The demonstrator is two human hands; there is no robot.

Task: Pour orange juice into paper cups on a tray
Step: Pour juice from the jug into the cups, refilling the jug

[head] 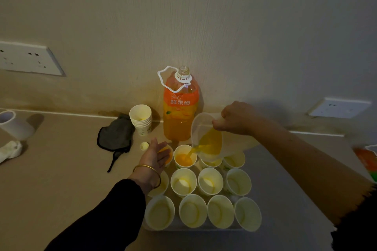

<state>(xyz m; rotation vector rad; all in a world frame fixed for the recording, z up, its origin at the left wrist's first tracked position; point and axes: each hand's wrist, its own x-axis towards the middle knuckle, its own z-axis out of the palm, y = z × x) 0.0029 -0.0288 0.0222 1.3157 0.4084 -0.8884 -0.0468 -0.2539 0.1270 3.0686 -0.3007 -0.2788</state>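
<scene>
Head view: right hand (236,118) grips tilted jug (204,126) pouring juice (211,142) into a cup (184,159); left hand (156,155), fingers (163,152) straight, at cup's 9 o'clock.

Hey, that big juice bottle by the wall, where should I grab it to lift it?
Hook your fingers through the white loop handle at the neck, coming from the left front, where the loop sticks out. The bottle stands upright with its mouth open, so lift it straight up. The left hand is free, while the right hand holds the jug.
</scene>
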